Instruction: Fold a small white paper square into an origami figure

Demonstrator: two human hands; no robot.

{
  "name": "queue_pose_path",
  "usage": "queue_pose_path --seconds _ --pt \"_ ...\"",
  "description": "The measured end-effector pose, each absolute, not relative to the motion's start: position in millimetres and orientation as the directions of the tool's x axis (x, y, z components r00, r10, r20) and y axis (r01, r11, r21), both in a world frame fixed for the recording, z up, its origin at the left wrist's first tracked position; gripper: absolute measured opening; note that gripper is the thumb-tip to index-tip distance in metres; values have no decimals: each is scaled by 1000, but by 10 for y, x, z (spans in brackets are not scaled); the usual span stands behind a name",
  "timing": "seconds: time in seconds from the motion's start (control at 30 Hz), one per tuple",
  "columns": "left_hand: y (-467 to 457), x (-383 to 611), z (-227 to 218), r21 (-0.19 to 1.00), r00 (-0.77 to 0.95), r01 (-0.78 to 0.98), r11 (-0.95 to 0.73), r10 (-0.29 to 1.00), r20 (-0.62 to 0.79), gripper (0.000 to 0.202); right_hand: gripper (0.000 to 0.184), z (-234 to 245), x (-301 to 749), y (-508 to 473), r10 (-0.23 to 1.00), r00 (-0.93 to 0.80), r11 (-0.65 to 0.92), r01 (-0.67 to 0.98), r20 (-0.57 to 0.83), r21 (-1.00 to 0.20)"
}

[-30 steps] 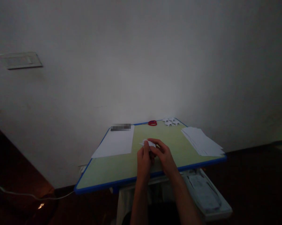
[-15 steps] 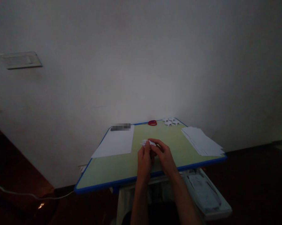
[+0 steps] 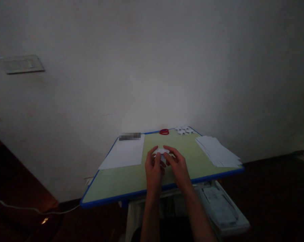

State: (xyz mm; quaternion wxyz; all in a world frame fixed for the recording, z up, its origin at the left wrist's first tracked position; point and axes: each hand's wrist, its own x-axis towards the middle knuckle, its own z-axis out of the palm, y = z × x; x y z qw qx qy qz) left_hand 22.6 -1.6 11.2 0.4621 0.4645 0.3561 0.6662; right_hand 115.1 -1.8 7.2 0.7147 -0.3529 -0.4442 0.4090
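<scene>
So, left to right: a single white sheet lies flat on the green table, well clear of the hands. Mid-table the left hand and right hand sit close together, fingertips of both pinched on a small paper piece low over the tabletop, probably to steady it from both sides. Farther back are a red looped thing and little paper bits, with a paper stack at the right. It's dim and the fingers cover much of the piece, so I can't tell its shape.

The person's left hand and right hand are bare, with slim fingers. Both forearms are bare right down to the near edge.
</scene>
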Motion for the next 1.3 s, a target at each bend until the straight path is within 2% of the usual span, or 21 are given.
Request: queue_pose_path --seconds 0.33,0.7,0.8,0.93,1.1,1.2,1.3 --pt "-15 216 108 893 -120 -316 -322 947 299 62 46 54 1165 -27 895 242 437 -307 375 -846" --pt "8 211 83 905 -84 -291 -310 951 299 61 40 25 1161 27 895 249 435 -299 371 -849" --pt "19 213 81 917 -83 -250 -312 950 301 59 37 22 1162 40 861 339 457 -189 379 -869" --pt "19 208 82 926 -108 -186 -329 944 313 46 31 13 1190 11 782 421 499 19 459 -866" --pt "-30 127 149 925 -41 -75 -373 928 371 43 22 26 1346 -55 747 273 567 216 606 -795" --pt "-74 24 221 911 77 104 -400 916 393 38 22 12 1504 -54 740 197 586 279 643 -761" --pt "-79 -92 254 832 97 292 -472 880 466 27 24 -39 1643 -21 752 114 590 323 649 -740"
